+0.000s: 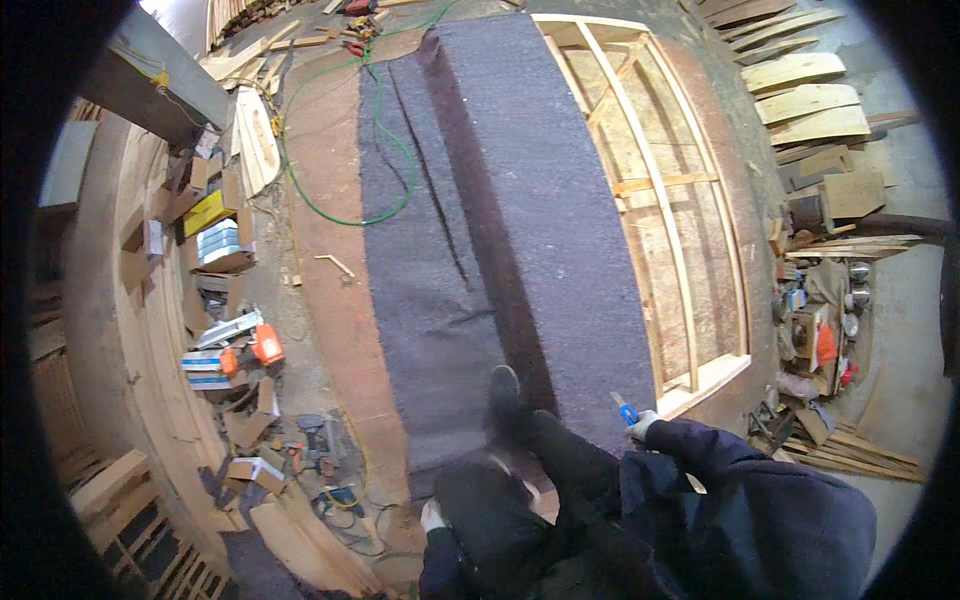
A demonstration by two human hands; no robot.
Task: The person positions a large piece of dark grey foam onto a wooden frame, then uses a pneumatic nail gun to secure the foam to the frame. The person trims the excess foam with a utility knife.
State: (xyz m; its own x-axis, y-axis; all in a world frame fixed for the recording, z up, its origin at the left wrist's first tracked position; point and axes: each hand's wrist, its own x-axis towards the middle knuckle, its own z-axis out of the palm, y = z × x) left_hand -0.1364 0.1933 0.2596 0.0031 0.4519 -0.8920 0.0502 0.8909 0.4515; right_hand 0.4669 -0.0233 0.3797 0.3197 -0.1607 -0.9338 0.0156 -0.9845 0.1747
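My right hand [645, 424], in a light glove, is closed around a blue utility knife [627, 412]. The blade points up and to the left, over the right border of a wide dark grey felt-like sheet [560, 200]. Low in the view, my gloved left hand [432, 516] is beside my knee at the sheet's near end; its fingers are too hidden to read. A fold and a dark band run lengthwise down the sheet, and my shoe [505, 385] rests on it. Along the sheet's right side, a wooden frame [655, 150] with slats and board panels shows uncovered.
A green hose [380, 215] loops over the sheet's left edge. Cardboard boxes [225, 262], orange-ended tools [267, 343] and long boards [160, 300] line the left. Curved wood pieces [810, 100] and cluttered supplies [825, 320] lie along the right. A post [160, 85] stands far left.
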